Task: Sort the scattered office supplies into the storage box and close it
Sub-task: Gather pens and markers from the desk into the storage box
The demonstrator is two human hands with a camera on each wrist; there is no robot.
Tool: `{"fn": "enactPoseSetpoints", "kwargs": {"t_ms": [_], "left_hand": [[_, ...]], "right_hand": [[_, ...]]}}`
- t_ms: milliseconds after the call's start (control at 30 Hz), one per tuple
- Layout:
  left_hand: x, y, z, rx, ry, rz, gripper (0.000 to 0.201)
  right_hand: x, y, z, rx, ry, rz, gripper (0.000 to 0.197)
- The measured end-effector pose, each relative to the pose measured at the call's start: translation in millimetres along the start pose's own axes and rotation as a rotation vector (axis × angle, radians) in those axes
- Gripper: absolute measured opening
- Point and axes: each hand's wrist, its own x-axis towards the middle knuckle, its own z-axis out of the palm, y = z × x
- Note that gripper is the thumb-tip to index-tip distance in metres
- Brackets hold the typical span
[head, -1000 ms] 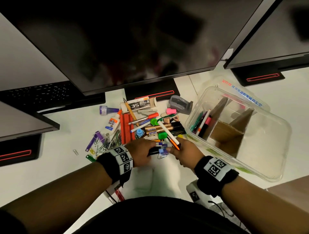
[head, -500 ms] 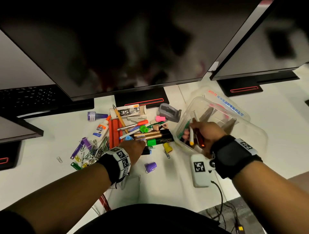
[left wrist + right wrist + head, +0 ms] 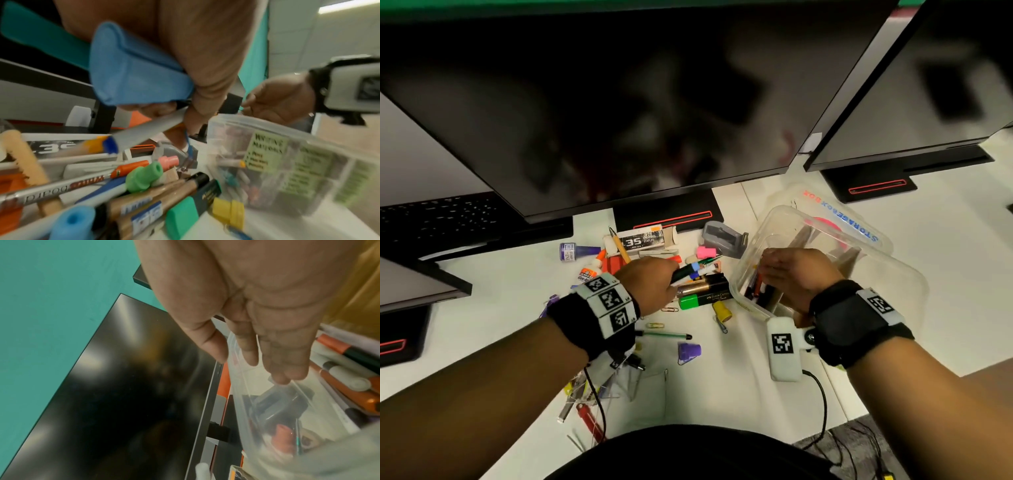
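The clear storage box (image 3: 893, 274) sits open at the right, with pens lying in its left compartment (image 3: 349, 369). My right hand (image 3: 768, 265) hovers over that compartment with straight fingers and holds nothing; in the right wrist view the right hand (image 3: 252, 365) is just above the box rim (image 3: 236, 378). My left hand (image 3: 674, 274) is over the pile of supplies (image 3: 702, 291) and grips a few pens (image 3: 697, 269). In the left wrist view its fingers curl round a blue-capped marker (image 3: 133, 68) and a grey pen (image 3: 148, 129).
Large monitors and their stand (image 3: 671, 212) rise right behind the pile; a keyboard (image 3: 441, 219) is at the left. A grey stapler (image 3: 722, 236), staple box (image 3: 643, 240), glue bottle (image 3: 589, 270), purple cap (image 3: 688, 351), yellow cap (image 3: 722, 310) and paper clips lie around. The box lid (image 3: 842, 219) lies behind the box.
My right hand let go of the markers into the box and now has straight, empty fingers. My left hand took hold of a few pens from the pile.
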Motion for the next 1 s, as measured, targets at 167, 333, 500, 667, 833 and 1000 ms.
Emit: {"fn": "enactPoseSetpoints", "kwargs": {"t_ms": [167,333,500,667,833,1000], "left_hand": [[4,-4,-1,-0.054,-0.153,-0.105,0.026],[2,-2,-4,-0.246,-0.104,-0.156,0.019],[11,41,-35,-0.705,0.066,-0.114,0.021],[40,100,-35,-1.088,0.001,-0.147,0.009],[66,136,-27,-0.686,-0.024,-0.153,0.038],[64,137,-32,-0.436,-0.043,-0.065,0.035]], "right_hand": [[-5,-1,1,0.089,0.007,0.053,0.017],[-9,-2,-2,0.094,-0.040,0.049,0.019],[-9,-3,-8,0.170,0.034,0.036,0.016],[-15,-5,-20,0.138,0.110,0.005,0.016],[-21,0,-41,-0.006,0.159,-0.021,0.017],[-27,1,-49,-0.123,0.165,-0.080,0.018]]}}
